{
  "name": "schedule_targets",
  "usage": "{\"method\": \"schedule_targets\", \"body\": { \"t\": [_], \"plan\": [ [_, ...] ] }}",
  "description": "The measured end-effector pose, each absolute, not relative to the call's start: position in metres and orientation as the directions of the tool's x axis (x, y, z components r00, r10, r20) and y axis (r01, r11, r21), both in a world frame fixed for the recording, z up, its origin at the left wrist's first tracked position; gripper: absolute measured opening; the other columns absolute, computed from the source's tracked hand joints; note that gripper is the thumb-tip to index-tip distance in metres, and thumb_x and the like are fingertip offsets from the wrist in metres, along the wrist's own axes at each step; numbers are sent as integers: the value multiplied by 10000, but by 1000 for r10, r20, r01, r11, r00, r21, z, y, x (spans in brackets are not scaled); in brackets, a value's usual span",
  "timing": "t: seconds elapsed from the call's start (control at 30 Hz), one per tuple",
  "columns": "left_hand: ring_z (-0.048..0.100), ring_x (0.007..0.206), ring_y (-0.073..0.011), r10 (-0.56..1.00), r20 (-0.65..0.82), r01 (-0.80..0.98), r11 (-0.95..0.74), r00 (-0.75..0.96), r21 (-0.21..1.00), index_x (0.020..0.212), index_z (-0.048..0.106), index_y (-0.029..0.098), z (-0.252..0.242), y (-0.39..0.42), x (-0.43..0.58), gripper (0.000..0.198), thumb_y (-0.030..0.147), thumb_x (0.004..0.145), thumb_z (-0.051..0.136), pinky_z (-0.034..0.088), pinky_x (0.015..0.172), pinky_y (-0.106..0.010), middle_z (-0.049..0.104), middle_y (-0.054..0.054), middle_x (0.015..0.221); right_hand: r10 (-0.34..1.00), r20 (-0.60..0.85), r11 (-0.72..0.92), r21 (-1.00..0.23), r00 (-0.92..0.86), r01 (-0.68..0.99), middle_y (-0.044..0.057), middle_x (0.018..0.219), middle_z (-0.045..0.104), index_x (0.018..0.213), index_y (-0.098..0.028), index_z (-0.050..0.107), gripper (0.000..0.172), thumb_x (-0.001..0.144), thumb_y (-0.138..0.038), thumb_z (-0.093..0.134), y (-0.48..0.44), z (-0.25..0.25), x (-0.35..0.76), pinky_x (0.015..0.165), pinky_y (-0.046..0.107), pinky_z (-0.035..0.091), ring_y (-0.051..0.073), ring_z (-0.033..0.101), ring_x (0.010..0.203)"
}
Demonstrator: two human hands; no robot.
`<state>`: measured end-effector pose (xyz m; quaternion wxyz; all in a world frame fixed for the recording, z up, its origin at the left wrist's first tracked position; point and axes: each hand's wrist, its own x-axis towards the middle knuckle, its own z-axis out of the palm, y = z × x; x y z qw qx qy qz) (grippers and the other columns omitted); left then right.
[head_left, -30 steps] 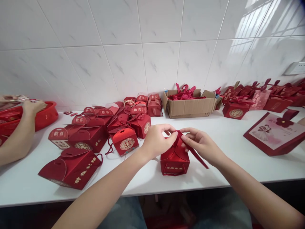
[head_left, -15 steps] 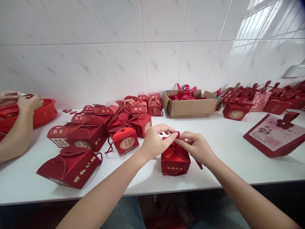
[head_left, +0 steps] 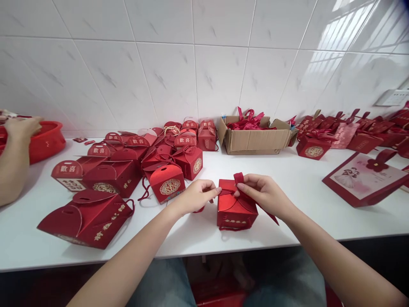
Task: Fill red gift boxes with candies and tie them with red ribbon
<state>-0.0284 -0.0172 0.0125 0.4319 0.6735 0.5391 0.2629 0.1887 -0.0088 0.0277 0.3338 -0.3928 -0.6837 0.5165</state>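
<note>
A small red box (head_left: 237, 212) with gold characters on its front stands on the white table, between my two hands. Dark red ribbon (head_left: 227, 190) crosses its top. My left hand (head_left: 200, 195) is at the box's left side, its thumb and fingers pinched on the ribbon, with a ribbon end hanging below the fingers. My right hand (head_left: 260, 190) is over the box's top right, closed on the ribbon, which stands up in a loop at the fingertips. Another ribbon end trails down to the right below this hand.
Several red boxes (head_left: 111, 175) crowd the table's left and middle. A cardboard box (head_left: 252, 142) of ribbons stands by the wall. A white-fronted box (head_left: 361, 177) and more red boxes are at right. Another person's arm (head_left: 14, 162) reaches beside a red basin (head_left: 47, 143).
My hands have moved apart, the left one out to the box's left with ribbon pulled between them. A ribbon loop now shows upright at my right hand. The view has shifted slightly.
</note>
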Motion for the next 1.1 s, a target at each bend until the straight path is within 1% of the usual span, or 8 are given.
{"method": "schedule_targets", "body": {
  "t": [0.17,0.33,0.47,0.63,0.73,0.83,0.93,1.1],
  "plan": [
    [442,511,-84,956,-85,358,-23,282,933,648,489,174,16,-14,-28,341,475,775,589,310,461,-206,547,15,634,928,32,152,-943,-372,297,67,785,717,852,-162,654,263,825,-415,583,-11,27,186,708,310,513,200,668,766],
    [392,489,-73,946,-146,387,24,290,922,628,490,164,29,-19,-30,369,481,771,611,257,435,-202,519,19,592,947,88,232,-852,-310,469,60,762,723,817,-176,666,178,820,-323,566,-12,29,178,623,293,475,193,651,688],
    [462,567,-95,890,-106,300,-37,444,953,641,580,158,57,-24,-27,307,431,753,665,367,523,-228,539,8,626,905,203,400,-704,-374,587,44,716,698,774,-187,668,159,817,-274,543,-11,37,175,553,283,413,166,582,597],
    [593,736,-155,880,-19,104,-35,475,994,806,698,154,83,-19,-12,196,334,729,703,484,734,-308,660,-43,776,794,174,499,-733,-583,462,9,664,642,775,-192,675,208,850,-282,503,-12,42,185,513,258,371,130,507,554],
    [636,903,-208,877,-7,33,-10,481,999,923,715,154,85,-10,-1,232,302,746,690,487,837,-354,705,-84,959,814,142,441,-783,-563,439,9,640,615,770,-184,672,248,851,-369,528,-12,39,189,501,258,359,127,485,537],
    [580,1138,-232,871,50,-52,-28,488,998,1176,631,219,79,-2,4,367,286,815,617,442,953,-379,667,-75,1176,859,149,402,-789,-490,465,-3,549,544,602,-176,601,323,843,-381,536,-11,33,187,485,255,330,109,425,494],
    [533,1206,-239,903,104,-3,-114,417,994,1247,564,252,67,1,0,411,286,838,570,420,980,-398,627,-64,1242,870,134,378,-799,-475,468,-10,511,505,541,-171,544,368,839,-386,543,-10,31,185,470,252,310,99,382,479],
    [486,1236,-276,883,40,344,-225,468,912,1242,526,222,44,-10,-9,529,242,733,670,385,1028,-444,548,-101,1311,856,141,381,-822,-498,423,14,629,608,674,-174,635,271,851,-354,536,-9,31,189,513,255,366,122,467,551]
  ]
}}
